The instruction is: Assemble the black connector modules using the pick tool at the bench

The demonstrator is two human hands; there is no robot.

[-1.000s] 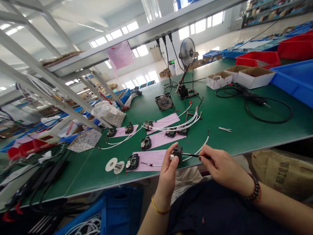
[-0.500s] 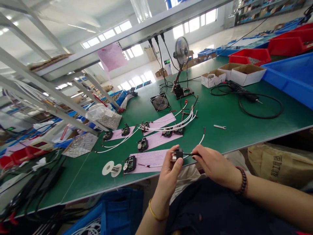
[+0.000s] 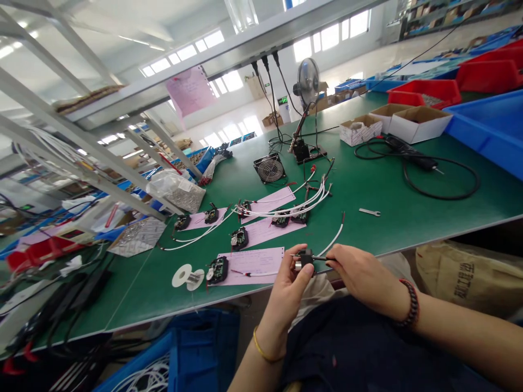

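Note:
Near the table's front edge, my left hand point(image 3: 288, 288) pinches a small black block-shaped part point(image 3: 304, 256) with a silver metal cylinder on its near side. My right hand point(image 3: 363, 280) is closed on a thin black rod-like piece point(image 3: 322, 258) whose far end meets the black part; whether it is a cable or a tool I cannot tell. A white cable point(image 3: 335, 239) with a dark red end lies just beyond my hands. Left of them, a black circuit-board module point(image 3: 217, 270) rests on a pink paper sheet point(image 3: 249, 262).
A solder spool point(image 3: 182, 276) lies at the front left. Farther back are more modules point(image 3: 239, 238), white cables point(image 3: 302, 209), and a square fan point(image 3: 269, 169). On the right are a small wrench point(image 3: 370, 212), a corded tool point(image 3: 412, 155) and a blue bin point(image 3: 490, 122).
The view has shifted slightly. My left hand and the black part have moved a little right, closer to my right hand. Both hands keep their grip.

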